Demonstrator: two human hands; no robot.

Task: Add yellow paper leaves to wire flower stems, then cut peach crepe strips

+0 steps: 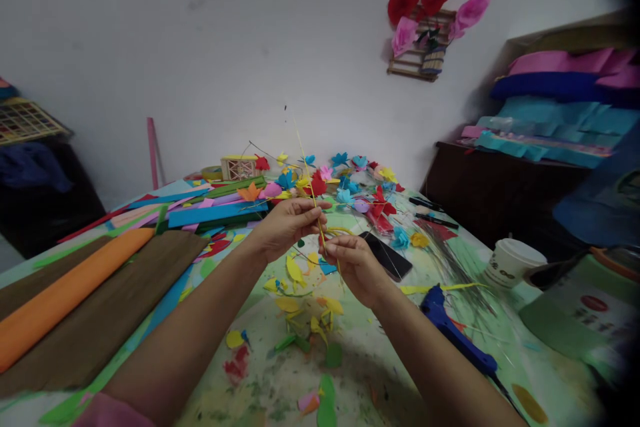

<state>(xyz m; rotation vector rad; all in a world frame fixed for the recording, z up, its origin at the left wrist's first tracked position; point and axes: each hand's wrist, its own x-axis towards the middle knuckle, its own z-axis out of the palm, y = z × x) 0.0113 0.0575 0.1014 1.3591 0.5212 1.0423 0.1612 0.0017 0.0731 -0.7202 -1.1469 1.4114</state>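
Observation:
Both hands are raised above the middle of the table, close together. My left hand point(295, 223) pinches a thin yellow stem point(306, 163) that stands nearly upright, its tip pointing up towards the wall. Just below and to the right, my right hand point(354, 263) has its fingers closed on the lower end of the same stem, where a loop of yellow strip point(343, 231) curls beside the fingers. Under the hands lie yellow paper petals point(295, 271) and a small cluster of yellow leaf shapes point(310, 317).
Orange point(75, 290) and brown paper rolls point(115, 303) lie at left. Paper flowers point(345, 195) fill the back. At right are a black phone point(387, 255), a blue glue gun point(457, 333), thin wires, a white cup point(515, 263) and a green container point(583, 303).

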